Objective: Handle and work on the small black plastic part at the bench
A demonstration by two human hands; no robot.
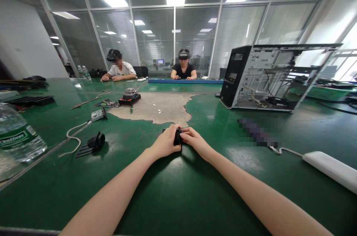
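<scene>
A small black part (177,138) is between my hands, low over the green table top. Its kind cannot be made out, as my fingers cover most of it. My left hand (166,142) is closed around its left side, thumb toward me. From the right, my right hand (196,142) has its thumb and fingertips pinched on the part's edge. Left of my hands lies a black plastic piece (96,140) with a round collar and several slats. Beyond that sit a metal bracket (98,114) and a dark heatsink-like unit with an orange-red base (129,96).
An opened computer case (237,76) stands at the right. In front of it lie a blurred-out dark object (255,132) and a white power strip (331,169) with its cord. A large water bottle (21,135) stands at the left. Two people sit across the table (156,206).
</scene>
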